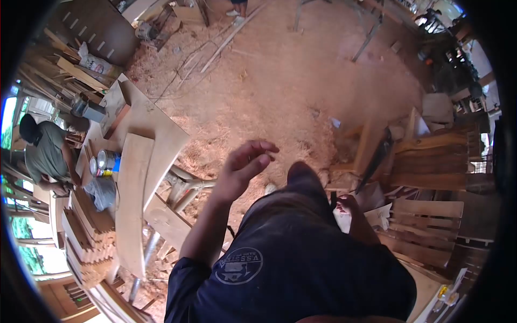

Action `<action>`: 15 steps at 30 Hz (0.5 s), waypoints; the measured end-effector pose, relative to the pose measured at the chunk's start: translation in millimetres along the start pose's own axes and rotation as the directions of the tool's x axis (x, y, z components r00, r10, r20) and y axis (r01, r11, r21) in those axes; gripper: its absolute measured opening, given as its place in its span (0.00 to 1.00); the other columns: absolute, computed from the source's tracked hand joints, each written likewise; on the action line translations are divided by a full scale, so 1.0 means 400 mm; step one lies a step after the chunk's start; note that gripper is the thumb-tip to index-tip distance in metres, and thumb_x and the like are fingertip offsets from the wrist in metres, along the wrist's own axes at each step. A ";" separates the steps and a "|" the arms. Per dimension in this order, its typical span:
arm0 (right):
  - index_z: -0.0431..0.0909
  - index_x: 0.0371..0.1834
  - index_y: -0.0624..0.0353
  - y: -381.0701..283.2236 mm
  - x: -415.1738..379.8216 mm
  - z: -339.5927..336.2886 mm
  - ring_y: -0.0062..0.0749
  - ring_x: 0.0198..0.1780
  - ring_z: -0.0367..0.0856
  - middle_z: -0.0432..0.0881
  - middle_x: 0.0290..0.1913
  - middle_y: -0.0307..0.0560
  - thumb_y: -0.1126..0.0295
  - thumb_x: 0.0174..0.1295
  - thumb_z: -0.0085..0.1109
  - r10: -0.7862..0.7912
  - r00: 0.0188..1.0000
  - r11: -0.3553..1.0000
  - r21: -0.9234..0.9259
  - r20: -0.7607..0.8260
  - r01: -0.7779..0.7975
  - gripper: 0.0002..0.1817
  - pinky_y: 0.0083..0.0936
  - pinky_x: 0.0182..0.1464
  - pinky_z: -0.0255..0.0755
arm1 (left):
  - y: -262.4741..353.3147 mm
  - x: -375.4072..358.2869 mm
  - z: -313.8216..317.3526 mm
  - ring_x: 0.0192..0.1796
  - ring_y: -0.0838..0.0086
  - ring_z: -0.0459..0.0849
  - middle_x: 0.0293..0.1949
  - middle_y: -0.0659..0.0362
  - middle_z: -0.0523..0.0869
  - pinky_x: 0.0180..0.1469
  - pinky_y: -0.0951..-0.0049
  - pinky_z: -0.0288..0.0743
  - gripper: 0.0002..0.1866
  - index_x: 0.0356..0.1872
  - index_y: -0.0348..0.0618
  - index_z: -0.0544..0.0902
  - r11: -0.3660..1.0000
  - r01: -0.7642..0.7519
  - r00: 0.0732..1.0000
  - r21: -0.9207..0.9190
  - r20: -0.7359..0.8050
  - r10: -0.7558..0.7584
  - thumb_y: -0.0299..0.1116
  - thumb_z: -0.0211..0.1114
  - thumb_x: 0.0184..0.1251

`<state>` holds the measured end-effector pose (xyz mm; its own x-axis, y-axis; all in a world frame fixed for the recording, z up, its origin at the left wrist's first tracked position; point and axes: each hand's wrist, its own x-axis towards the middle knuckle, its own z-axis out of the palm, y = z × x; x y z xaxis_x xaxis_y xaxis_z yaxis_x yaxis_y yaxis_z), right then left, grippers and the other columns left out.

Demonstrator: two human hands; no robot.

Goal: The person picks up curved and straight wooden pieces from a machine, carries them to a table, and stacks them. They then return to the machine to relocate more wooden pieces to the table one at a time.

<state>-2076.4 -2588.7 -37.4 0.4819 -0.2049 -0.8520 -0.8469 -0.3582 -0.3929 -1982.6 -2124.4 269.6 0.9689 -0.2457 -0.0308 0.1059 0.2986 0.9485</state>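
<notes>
Wooden board (132, 196), cans (109, 160) alongside, bare hands (240, 168)

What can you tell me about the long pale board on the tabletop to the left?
The board is a long, flat, light tan piece that looks like bare wood, with a broad face and squared far end. Its long edges appear bowed, though the wide lens may cause that. It lies face up on the tabletop, beside two cans and a grey plastic bag; whether the bag touches it is unclear. Neither the left hand nor the right hand touches it.
</notes>
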 end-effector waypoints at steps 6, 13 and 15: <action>0.81 0.42 0.59 -0.313 0.236 0.011 0.27 0.20 0.76 0.80 0.27 0.43 0.64 0.72 0.62 0.218 0.966 0.976 -0.044 0.141 -0.213 0.09 0.25 0.21 0.72 | 0.361 0.257 -0.081 0.45 0.58 0.87 0.46 0.45 0.86 0.47 0.60 0.84 0.19 0.50 0.36 0.83 0.653 -0.699 0.628 -0.292 0.186 0.755 0.42 0.70 0.69; 0.83 0.43 0.59 -1.265 0.631 0.035 0.19 0.24 0.77 0.79 0.26 0.36 0.66 0.71 0.60 -0.180 0.979 0.980 -0.070 0.100 0.188 0.08 0.17 0.24 0.66 | 0.503 0.657 -0.318 0.44 0.59 0.86 0.45 0.47 0.85 0.46 0.61 0.82 0.16 0.47 0.36 0.82 0.551 -0.828 0.533 -0.103 0.158 0.831 0.38 0.69 0.67; 0.84 0.45 0.60 -1.622 0.638 0.079 0.19 0.26 0.78 0.81 0.28 0.36 0.66 0.69 0.60 -0.305 0.946 0.907 -0.269 0.110 0.324 0.10 0.20 0.27 0.70 | 0.546 0.736 -0.395 0.44 0.59 0.85 0.45 0.47 0.85 0.46 0.61 0.81 0.15 0.47 0.35 0.82 0.518 -0.855 0.509 -0.037 0.131 0.851 0.37 0.69 0.66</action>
<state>-1411.1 -2379.8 -11.0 0.6892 0.0157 -0.7244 -0.5520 -0.6362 -0.5390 -1638.9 -1985.8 418.0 0.5542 0.0080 0.8323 -0.7651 0.3987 0.5056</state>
